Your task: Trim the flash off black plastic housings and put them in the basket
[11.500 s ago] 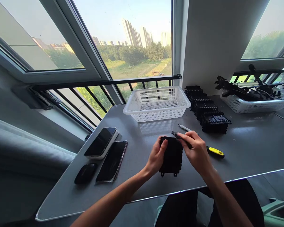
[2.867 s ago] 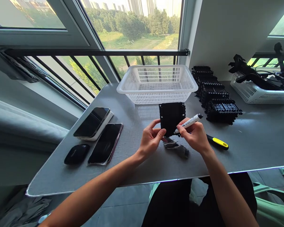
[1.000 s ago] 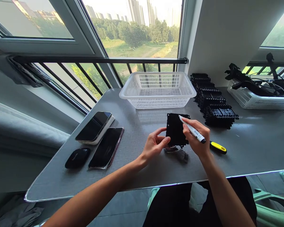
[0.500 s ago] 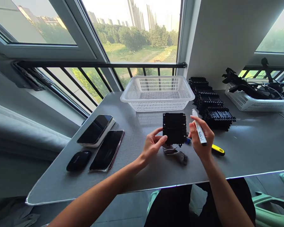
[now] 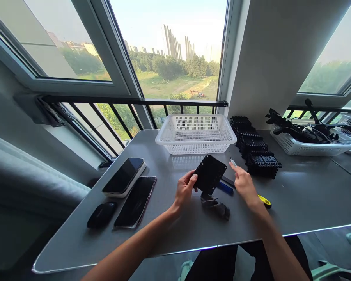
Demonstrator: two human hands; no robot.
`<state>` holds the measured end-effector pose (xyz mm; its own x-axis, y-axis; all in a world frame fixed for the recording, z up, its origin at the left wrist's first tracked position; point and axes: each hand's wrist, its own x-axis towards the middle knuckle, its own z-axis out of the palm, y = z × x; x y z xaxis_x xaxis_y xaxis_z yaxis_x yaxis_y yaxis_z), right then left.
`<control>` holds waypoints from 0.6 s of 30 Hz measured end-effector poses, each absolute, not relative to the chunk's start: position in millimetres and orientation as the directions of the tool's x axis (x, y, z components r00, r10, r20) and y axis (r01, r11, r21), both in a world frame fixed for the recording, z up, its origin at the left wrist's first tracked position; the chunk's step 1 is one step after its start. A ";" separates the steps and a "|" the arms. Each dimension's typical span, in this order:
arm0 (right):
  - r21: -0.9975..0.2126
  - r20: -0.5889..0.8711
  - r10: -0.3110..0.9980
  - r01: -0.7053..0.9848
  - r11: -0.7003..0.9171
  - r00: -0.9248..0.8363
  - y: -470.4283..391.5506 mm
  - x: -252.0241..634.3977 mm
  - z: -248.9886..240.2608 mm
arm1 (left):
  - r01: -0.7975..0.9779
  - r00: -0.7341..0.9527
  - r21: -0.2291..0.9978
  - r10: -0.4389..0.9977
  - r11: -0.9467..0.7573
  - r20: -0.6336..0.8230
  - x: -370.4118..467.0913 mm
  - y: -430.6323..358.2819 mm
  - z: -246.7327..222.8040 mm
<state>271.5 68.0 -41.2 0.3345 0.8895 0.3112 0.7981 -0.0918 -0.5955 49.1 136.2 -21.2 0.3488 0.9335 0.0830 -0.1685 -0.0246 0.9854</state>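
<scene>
My left hand (image 5: 185, 189) grips a flat, black, square plastic plate (image 5: 210, 173) by its left edge, thumb on top. The plate is held tilted above the table and has small notches and holes along its edges. To its right, my right hand (image 5: 245, 185) is closed on a white marker (image 5: 233, 162); only the marker's dark-tipped end shows past the fingers, apart from the plate. Beneath the plate lies a crumpled grey cloth (image 5: 215, 205). A blue object (image 5: 225, 187) lies between the hands, and a yellow-and-black handle (image 5: 264, 201) shows beside my right wrist.
A white plastic basket (image 5: 196, 148) stands at the back of the grey table (image 5: 169, 242). Right of it are stacks of black plastic parts (image 5: 261, 160) and another basket (image 5: 307, 148) with black pieces and cables. Two phones (image 5: 136, 201) (image 5: 124, 175) and a black case (image 5: 101, 214) lie left.
My left hand has turned the plate from upright to slanted. My right hand has rotated the marker, so its dark end now points up and left. The camera view has tilted up.
</scene>
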 end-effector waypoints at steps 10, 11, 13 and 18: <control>-0.558 0.237 0.910 0.814 -0.159 0.340 71.5 276.2 -50.0 | -0.192 0.283 0.981 0.958 0.009 0.047 44.7 142.7 -16.0; -0.570 0.251 0.908 0.809 -0.141 0.335 71.4 276.5 -43.6 | -0.192 0.283 0.981 0.958 0.004 0.051 44.0 144.0 -15.7; -0.660 0.263 0.904 0.746 -0.086 0.337 72.2 274.7 -27.1 | -0.186 0.295 0.982 0.954 0.002 0.054 42.8 146.9 -14.6; -0.967 0.055 0.970 0.255 -0.007 0.237 82.3 252.7 16.8 | -0.155 0.354 0.988 0.933 -0.010 0.065 38.8 155.3 -1.3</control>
<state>252.7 82.3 16.8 0.2372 0.9699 0.0552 0.2553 -0.0075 -0.9668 38.8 155.3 -1.3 0.3540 0.9330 0.0653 -0.1552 -0.0103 0.9878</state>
